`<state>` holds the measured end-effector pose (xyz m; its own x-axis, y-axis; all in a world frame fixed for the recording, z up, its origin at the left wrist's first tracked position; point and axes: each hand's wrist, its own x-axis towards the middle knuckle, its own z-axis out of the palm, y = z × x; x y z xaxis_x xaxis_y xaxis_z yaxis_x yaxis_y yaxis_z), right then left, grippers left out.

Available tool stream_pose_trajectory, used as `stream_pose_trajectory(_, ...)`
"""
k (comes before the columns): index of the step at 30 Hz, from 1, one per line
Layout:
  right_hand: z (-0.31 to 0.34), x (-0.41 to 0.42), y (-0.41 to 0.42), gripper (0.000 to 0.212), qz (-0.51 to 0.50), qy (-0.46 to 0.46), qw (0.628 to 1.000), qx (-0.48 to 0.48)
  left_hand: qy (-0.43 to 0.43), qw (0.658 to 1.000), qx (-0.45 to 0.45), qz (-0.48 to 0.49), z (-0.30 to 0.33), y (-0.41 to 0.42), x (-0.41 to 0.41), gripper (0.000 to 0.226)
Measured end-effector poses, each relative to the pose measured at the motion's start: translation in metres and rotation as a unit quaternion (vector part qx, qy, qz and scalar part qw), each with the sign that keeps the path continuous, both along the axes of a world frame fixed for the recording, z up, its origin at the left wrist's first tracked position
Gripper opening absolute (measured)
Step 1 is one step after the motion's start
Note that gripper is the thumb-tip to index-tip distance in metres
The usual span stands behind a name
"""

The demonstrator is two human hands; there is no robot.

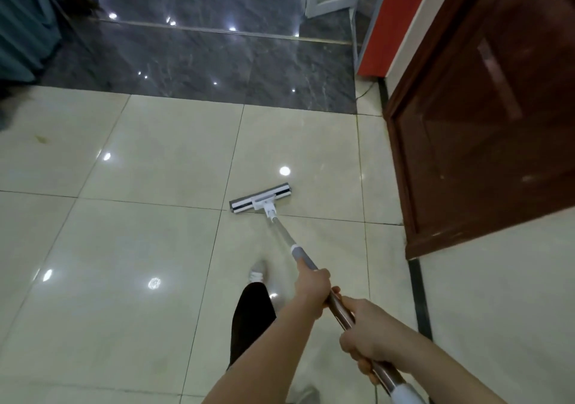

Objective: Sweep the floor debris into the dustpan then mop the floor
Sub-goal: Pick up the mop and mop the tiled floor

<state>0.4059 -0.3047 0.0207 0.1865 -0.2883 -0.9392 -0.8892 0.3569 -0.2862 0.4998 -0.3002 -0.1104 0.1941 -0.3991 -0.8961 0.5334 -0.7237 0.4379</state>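
A flat mop with a grey and white head (pixel 260 199) lies on the cream tiled floor (pixel 140 248), its head across a tile joint ahead of me. Its pole (pixel 281 232) slants back toward me. My left hand (pixel 312 288) grips the pole lower down, fingers curled round it. My right hand (pixel 368 338) grips the pole higher up, closer to my body. No dustpan or broom can be seen. A small dark speck (pixel 42 138) marks the tile at the far left.
A dark brown wooden door (pixel 482 123) stands along the right. Beyond the cream tiles lies glossy dark marble flooring (pixel 202 61) with a step. Teal fabric (pixel 21 23) hangs at the far left. A red panel (pixel 392 20) is at the back right. My leg and shoe (pixel 256 274) are beneath my arms.
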Motion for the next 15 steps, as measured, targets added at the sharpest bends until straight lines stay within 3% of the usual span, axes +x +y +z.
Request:
stream_pose_trajectory(5,-0.007,0.024,-0.004,0.062,-0.023,-0.007,0.999,-0.023,-0.011,0.998,0.001,0.057,-0.009,-0.02,0.028,0.067)
stream_pose_trajectory(10,0.014,0.054,-0.083,0.037,-0.01,-0.012,0.999,-0.044,0.003,0.997,-0.02,0.073,-0.006,-0.096,0.06,0.068)
stream_pose_trajectory(15,-0.001,0.108,-0.14,0.046,-0.004,-0.025,0.998,-0.051,-0.019,0.998,-0.023,0.054,-0.018,-0.158,0.115,0.062)
